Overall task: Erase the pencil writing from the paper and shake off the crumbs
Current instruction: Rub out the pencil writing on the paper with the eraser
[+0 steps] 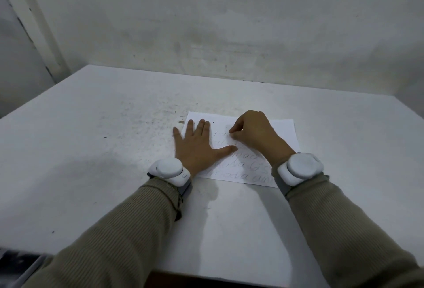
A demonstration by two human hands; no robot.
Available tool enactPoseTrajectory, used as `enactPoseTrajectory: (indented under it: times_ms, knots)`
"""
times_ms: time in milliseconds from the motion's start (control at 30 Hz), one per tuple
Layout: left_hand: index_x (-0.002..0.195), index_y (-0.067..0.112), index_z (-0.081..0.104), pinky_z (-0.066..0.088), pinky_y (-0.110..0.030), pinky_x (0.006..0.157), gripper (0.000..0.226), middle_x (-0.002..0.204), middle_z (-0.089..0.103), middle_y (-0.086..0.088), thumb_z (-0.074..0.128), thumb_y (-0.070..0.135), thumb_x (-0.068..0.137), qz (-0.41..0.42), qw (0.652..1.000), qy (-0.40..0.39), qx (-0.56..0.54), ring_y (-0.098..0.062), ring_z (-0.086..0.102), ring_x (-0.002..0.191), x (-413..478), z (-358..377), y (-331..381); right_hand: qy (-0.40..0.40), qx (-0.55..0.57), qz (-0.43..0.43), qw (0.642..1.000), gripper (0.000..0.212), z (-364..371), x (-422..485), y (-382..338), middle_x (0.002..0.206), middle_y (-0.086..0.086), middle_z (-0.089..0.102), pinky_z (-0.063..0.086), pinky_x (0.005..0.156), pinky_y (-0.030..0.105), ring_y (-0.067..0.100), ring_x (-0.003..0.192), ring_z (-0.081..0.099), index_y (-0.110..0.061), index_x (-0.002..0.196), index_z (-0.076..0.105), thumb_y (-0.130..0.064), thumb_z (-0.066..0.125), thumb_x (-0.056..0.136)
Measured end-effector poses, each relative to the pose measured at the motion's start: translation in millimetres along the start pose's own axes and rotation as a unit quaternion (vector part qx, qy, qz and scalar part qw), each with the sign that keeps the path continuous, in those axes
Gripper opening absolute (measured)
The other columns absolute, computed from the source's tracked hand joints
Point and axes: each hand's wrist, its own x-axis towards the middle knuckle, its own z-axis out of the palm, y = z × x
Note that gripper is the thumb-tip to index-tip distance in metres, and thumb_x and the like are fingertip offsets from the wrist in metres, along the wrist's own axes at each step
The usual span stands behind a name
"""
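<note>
Paper (282, 131) lies flat on the white table (91, 127), with pencil writing (243, 166) showing on its near half. Rubbing is best done in short strokes away from the bracing hand, so the sheet does not buckle. The left hand (197, 147) presses flat, fingers spread, across the paper's left edge. The right hand (252, 134) sits over the paper's middle, fingertips curled into a pinch, presumably on an eraser that is hidden from view.

Paper (278, 135) is held flat on desk (91, 140) by spread left hand (197, 149). Right hand (254, 135) is curled over pencil writing (244, 168); anything pinched is hidden.
</note>
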Motion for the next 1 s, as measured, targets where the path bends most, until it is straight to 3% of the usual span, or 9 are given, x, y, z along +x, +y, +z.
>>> enactPoseTrajectory:
  times_ms: [100, 300, 433, 533, 700, 833, 900, 1000]
  knots:
    - [0.158, 0.019, 0.004, -0.007, -0.061, 0.117, 0.117, 0.166, 0.001, 0.005, 0.022, 0.095, 0.071, -0.001, 1.0, 0.004, -0.003, -0.021, -0.007, 0.152, -0.8, 0.3, -0.1, 0.027, 0.0, 0.006, 1.0, 0.012, 1.7, 2.7, -1.0, 0.093, -0.002, 0.074, 0.054, 0.083, 0.031, 0.017, 0.09, 0.066, -0.016, 0.087, 0.078, -0.01, 0.068, 0.082]
    - [0.158, 0.018, 0.005, -0.007, -0.061, 0.117, 0.116, 0.166, 0.002, 0.004, 0.024, 0.094, 0.072, -0.001, 1.0, 0.005, 0.0, -0.021, -0.007, 0.152, 1.0, 0.7, -0.1, -0.031, -0.017, -0.023, 0.999, 0.01, -2.9, -5.7, -4.4, 0.087, -0.002, 0.074, 0.05, 0.074, 0.02, 0.011, 0.085, 0.065, -0.013, 0.084, 0.079, -0.007, 0.073, 0.079]
    - [0.158, 0.018, 0.005, -0.007, -0.061, 0.117, 0.118, 0.166, 0.002, 0.005, 0.022, 0.095, 0.071, 0.0, 1.0, 0.006, 0.0, -0.021, -0.007, 0.152, 0.5, 1.1, -0.7, -0.005, -0.004, -0.022, 1.0, 0.009, -0.1, 2.0, -2.9, 0.089, -0.001, 0.074, 0.053, 0.082, 0.028, 0.015, 0.088, 0.066, -0.015, 0.084, 0.079, -0.011, 0.074, 0.078]
    - [0.158, 0.019, 0.004, -0.007, -0.061, 0.117, 0.118, 0.166, 0.002, 0.005, 0.022, 0.096, 0.07, -0.003, 1.0, 0.002, 0.0, -0.021, -0.007, 0.152, -0.5, 0.0, 0.3, 0.012, -0.013, -0.027, 0.999, 0.009, 0.3, 3.9, -4.7, 0.092, -0.001, 0.073, 0.052, 0.082, 0.026, 0.015, 0.089, 0.065, -0.014, 0.086, 0.079, -0.01, 0.072, 0.08]
    - [0.158, 0.018, 0.005, -0.007, -0.062, 0.116, 0.117, 0.166, 0.002, 0.005, 0.024, 0.094, 0.072, -0.004, 1.0, 0.001, 0.003, -0.021, -0.007, 0.152, 0.3, 0.0, 0.7, -0.048, -0.034, -0.046, 0.997, 0.008, -4.2, -2.6, -3.6, 0.082, -0.006, 0.071, 0.043, 0.064, 0.013, 0.003, 0.07, 0.056, -0.014, 0.083, 0.079, -0.008, 0.076, 0.077]
    - [0.158, 0.018, 0.004, -0.008, -0.061, 0.116, 0.118, 0.166, 0.001, 0.005, 0.022, 0.095, 0.071, -0.002, 1.0, -0.002, 0.001, -0.021, -0.007, 0.152, -1.5, -0.9, 0.6, 0.003, -0.02, -0.054, 0.998, 0.01, 2.8, 0.6, -4.2, 0.091, -0.001, 0.074, 0.051, 0.083, 0.027, 0.015, 0.087, 0.065, -0.014, 0.086, 0.078, -0.009, 0.071, 0.081]
    - [0.158, 0.018, 0.004, -0.008, -0.061, 0.117, 0.118, 0.166, 0.001, 0.005, 0.021, 0.095, 0.07, -0.002, 1.0, 0.0, -0.002, -0.021, -0.007, 0.152, -1.5, -1.2, 1.2, 0.025, -0.013, -0.051, 0.998, 0.013, 5.4, 1.5, -5.2, 0.093, 0.0, 0.074, 0.051, 0.085, 0.03, 0.017, 0.09, 0.065, -0.013, 0.087, 0.078, -0.008, 0.067, 0.083]
    - [0.158, 0.019, 0.003, -0.008, -0.062, 0.117, 0.117, 0.166, 0.001, 0.005, 0.022, 0.095, 0.071, -0.002, 1.0, -0.005, 0.001, -0.02, -0.008, 0.152, -1.4, -1.5, 0.9, -0.007, -0.02, -0.044, 0.999, 0.01, -0.2, 1.4, -4.7, 0.091, 0.0, 0.074, 0.051, 0.082, 0.025, 0.015, 0.089, 0.065, -0.013, 0.086, 0.078, -0.009, 0.071, 0.081]
